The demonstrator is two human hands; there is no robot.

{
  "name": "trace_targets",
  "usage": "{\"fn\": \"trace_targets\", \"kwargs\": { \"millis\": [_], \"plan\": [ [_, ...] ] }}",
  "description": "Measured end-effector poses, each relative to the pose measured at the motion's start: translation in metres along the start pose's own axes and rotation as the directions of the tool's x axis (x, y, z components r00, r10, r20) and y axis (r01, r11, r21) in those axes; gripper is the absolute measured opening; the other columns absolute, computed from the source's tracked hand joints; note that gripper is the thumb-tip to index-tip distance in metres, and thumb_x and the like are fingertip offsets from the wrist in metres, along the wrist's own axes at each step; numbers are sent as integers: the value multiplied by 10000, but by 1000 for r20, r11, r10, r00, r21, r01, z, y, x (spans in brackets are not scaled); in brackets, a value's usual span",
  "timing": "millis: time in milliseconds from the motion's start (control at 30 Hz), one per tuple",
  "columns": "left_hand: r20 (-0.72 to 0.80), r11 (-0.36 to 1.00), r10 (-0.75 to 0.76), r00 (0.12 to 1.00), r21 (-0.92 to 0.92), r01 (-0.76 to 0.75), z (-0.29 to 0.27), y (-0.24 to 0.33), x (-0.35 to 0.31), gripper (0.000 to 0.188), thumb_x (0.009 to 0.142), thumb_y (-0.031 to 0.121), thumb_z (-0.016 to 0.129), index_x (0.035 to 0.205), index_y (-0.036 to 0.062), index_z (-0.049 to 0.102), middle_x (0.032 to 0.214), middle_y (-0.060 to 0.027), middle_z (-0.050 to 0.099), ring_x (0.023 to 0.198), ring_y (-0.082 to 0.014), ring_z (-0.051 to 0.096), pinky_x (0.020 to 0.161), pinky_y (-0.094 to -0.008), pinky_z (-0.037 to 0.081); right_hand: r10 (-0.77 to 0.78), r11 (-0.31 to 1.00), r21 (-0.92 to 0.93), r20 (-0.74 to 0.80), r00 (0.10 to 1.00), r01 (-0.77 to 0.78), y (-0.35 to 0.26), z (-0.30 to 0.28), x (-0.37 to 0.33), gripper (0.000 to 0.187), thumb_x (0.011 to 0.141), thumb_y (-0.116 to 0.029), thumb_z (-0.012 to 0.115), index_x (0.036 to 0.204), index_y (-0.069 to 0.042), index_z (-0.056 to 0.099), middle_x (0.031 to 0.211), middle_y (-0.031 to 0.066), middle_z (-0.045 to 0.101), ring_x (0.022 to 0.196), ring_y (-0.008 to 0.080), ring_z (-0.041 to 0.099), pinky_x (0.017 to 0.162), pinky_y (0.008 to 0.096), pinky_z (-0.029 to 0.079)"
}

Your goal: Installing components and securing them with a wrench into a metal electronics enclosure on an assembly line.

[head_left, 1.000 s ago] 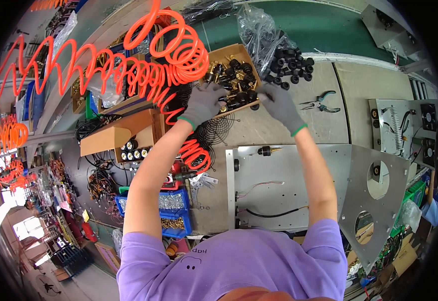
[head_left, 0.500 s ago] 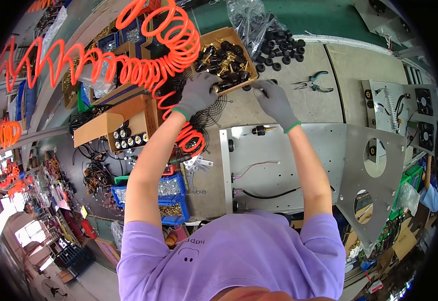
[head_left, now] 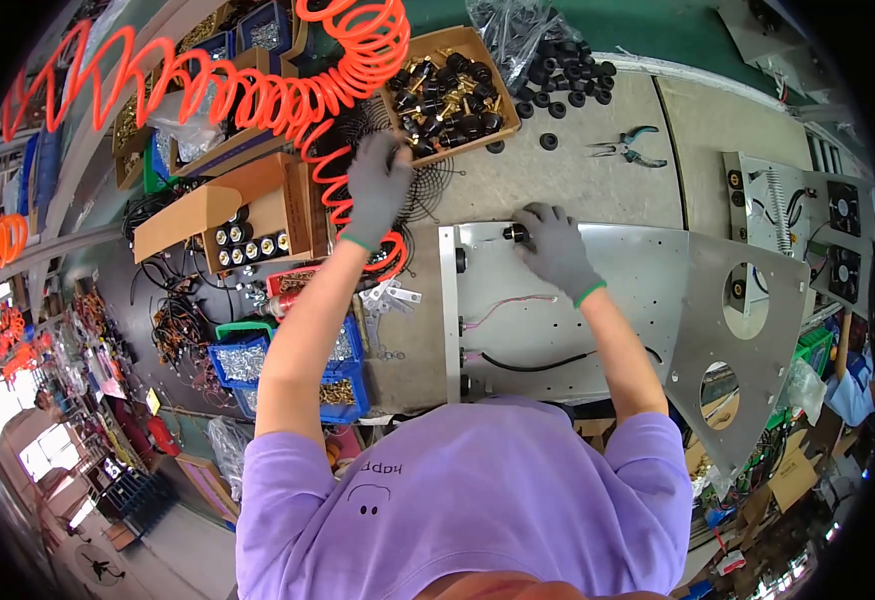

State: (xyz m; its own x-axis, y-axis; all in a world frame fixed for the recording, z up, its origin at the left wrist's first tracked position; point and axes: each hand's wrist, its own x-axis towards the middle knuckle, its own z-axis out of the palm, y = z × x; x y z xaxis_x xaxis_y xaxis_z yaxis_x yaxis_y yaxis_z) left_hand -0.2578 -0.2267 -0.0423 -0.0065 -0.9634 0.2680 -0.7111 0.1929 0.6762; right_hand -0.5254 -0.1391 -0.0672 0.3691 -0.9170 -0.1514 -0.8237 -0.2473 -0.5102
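Observation:
My right hand (head_left: 560,250), in a grey glove with a green cuff, reaches over the far edge of a flat metal panel (head_left: 597,290). Its fingers close on a black plug-like fitting (head_left: 514,232) lying near that edge; the hand hides part of it. My left hand (head_left: 378,188), gloved the same way, hovers by the near left corner of an open cardboard box (head_left: 505,128). Its fingers curl toward the thumb around something dark that I cannot make out. Many black-and-brass fittings (head_left: 452,100) fill the box.
Black rubber rings (head_left: 567,80) and pliers (head_left: 629,147) lie at the far right. An orange coiled hose (head_left: 327,95) hangs over the left side. Blue bins of screws (head_left: 337,390), a smaller carton (head_left: 257,215) and a fan guard (head_left: 432,185) are nearby.
My left hand has drawn back left from the box's near edge. My right hand has moved from beside the box down to the fitting on the panel. The view has shifted slightly.

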Motion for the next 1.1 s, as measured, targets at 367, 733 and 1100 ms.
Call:
{"fn": "trace_targets", "kwargs": {
  "millis": [367,733,1100],
  "plan": [
    [557,975,203,806,-38,-219,6,85,-146,565,807,164,575,1330,144,362,1142,-148,476,890,-346,566,751,-431,479,74,821,570,-33,997,-42,-35,12,-60,493,769,-214,666,1199,-60,481,1029,134,590,876,242,611,758,331,487],
    [520,989,81,850,62,-132,-52,109,-207,401,822,223,592,1191,134,462,925,-122,549,805,-312,579,653,-405,483,95,341,874,334,938,-346,-94,-4,-114,292,927,-243,491,1025,30,529,780,62,596,637,105,572,600,251,485],
    [428,956,63,902,233,-177,-54,123,-264,405,817,309,592,1177,177,463,891,-111,583,777,-306,590,690,-411,459,207,625,769,-2,978,-131,-104,23,-163,289,823,-160,550,1064,-2,551,974,130,615,896,228,604,778,319,479]
  ]
}}
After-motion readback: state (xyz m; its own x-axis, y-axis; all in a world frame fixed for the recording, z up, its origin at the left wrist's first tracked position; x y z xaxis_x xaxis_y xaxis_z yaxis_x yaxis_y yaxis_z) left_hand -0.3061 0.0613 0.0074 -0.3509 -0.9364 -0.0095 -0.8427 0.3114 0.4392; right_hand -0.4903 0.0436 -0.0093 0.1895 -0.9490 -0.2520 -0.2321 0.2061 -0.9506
